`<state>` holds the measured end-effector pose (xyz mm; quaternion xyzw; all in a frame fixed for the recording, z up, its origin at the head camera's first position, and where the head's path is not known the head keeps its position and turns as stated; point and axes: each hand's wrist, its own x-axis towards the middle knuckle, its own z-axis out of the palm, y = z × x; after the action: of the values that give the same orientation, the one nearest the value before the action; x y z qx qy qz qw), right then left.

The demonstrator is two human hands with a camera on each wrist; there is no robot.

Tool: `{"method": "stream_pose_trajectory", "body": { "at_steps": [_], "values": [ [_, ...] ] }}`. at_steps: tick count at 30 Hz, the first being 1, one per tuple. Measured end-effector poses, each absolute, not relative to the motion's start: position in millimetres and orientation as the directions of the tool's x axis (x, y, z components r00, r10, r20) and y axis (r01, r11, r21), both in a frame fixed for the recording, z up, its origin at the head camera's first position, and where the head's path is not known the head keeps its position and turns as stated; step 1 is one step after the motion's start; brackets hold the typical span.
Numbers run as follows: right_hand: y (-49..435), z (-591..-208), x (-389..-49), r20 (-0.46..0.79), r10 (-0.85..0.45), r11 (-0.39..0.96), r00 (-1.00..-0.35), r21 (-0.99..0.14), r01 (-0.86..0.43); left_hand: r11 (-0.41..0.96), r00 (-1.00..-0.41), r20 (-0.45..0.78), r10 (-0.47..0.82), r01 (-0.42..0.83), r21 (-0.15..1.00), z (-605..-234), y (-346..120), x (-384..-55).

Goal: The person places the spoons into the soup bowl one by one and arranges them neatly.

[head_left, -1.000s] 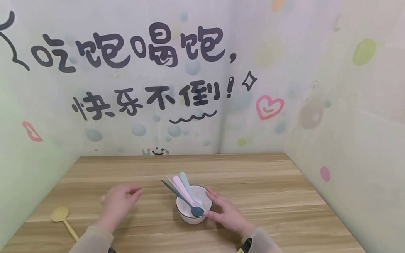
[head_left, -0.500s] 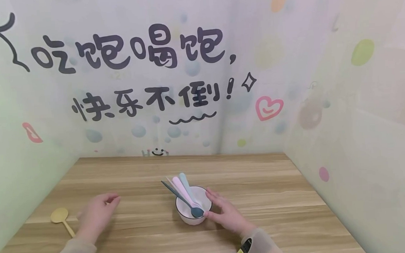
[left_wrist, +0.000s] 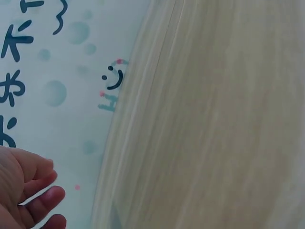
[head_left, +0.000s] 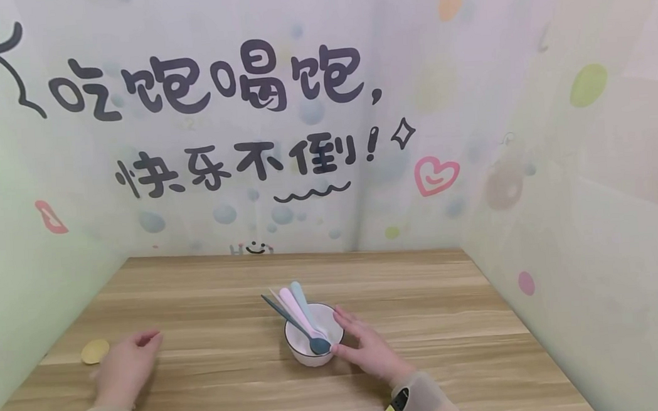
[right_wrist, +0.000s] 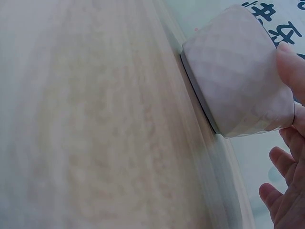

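Note:
Near the table's middle stands a white bowl (head_left: 311, 361) with a dark rim. In it lean a dark teal spoon (head_left: 319, 346), a pink-handled utensil (head_left: 294, 307), a light blue-handled one (head_left: 298, 293) and a thin pale handle. My right hand (head_left: 368, 347) holds the bowl's right side, thumb in front and fingers behind. The right wrist view shows the bowl's faceted wall (right_wrist: 238, 71) against the thumb and index finger, other fingers spread. My left hand (head_left: 125, 367), loosely curled and empty, is beside a yellow spoon (head_left: 93, 352); hand and forearm hide the spoon's handle.
The wood-grain table (head_left: 437, 312) meets a printed back wall (head_left: 285, 221) with black lettering. Pale side walls (head_left: 581, 265) close in the left and right. A black strapped device (head_left: 391, 410) sits on the right wrist, another on the left.
My left hand has moved left and toward me, from near the bowl to beside the yellow spoon, covering its handle. The right hand and the bowl have stayed in place.

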<state>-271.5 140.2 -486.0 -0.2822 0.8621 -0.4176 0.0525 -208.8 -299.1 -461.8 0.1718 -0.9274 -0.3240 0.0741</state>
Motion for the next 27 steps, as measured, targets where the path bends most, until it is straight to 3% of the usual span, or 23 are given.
{"method": "stream_pose_trajectory", "body": {
  "at_steps": [12,27],
  "values": [
    [140.6,-487.7,-272.5,0.149,-0.529,0.494,-0.835,-0.746,-0.447,0.677,-0.892,-0.057,-0.448,-0.380,0.630,-471.8,-315.8,-202.0],
    [140.8,-488.4,-273.1,0.143,-0.523,0.498,-0.840,-0.748,-0.438,0.514,-0.775,-0.164,-0.611,-0.545,0.663,-483.4,-323.8,-196.9]
  ]
}}
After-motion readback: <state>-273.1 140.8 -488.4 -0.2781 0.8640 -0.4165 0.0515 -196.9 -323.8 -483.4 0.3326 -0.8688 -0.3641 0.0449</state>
